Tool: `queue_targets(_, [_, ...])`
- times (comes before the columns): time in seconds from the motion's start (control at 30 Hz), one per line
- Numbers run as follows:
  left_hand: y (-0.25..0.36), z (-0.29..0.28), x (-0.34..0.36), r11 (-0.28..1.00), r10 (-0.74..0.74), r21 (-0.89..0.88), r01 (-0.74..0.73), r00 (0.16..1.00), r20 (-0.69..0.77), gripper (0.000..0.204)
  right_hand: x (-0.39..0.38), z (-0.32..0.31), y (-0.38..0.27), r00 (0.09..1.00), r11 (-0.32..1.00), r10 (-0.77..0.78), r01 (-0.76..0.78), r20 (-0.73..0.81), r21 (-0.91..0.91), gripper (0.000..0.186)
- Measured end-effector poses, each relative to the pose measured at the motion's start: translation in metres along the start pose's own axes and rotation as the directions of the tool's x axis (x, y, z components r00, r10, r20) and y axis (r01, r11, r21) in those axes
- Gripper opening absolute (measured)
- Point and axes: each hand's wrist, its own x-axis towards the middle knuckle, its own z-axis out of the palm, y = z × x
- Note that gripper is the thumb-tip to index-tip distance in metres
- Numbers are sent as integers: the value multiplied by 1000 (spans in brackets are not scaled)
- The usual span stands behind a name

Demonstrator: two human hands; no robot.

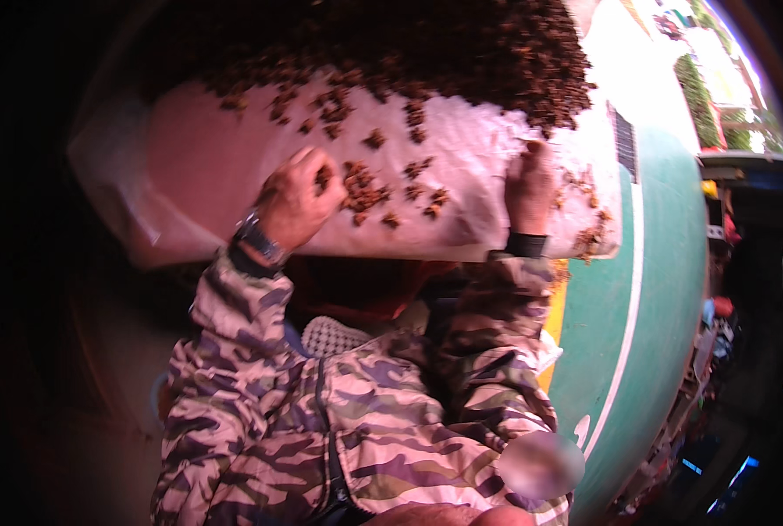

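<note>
Brown star-shaped pods (365, 188): small cluster, just right of your left hand (300, 200), whose fingers curl around a brown piece (323, 181). Dense, rough heap (365, 48): beyond both hands, your right hand (530, 191) near its edge, grip impossible to tell. Surface: pale, creased sheet (203, 167). Room: smooth green floor (672, 237), curved white line (633, 272). Your jacket (409, 403): camouflage cloth, dark cuffs.
</note>
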Motion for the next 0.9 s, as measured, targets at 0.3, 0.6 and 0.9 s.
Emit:
queue_targets(0.3, [-22,9,-4,997,12,77,-9,999,-37,11,-2,-23,53,980,855,193,-144,49,-498,26])
queue_targets(0.6, [-17,9,-3,991,52,131,-37,992,-118,26,-35,11,-49,936,999,-10,23,352,-31,37])
queue_targets(0.9, [-4,14,-8,990,27,-141,-3,986,165,19,-61,27,-125,866,968,-251,216,432,128,23])
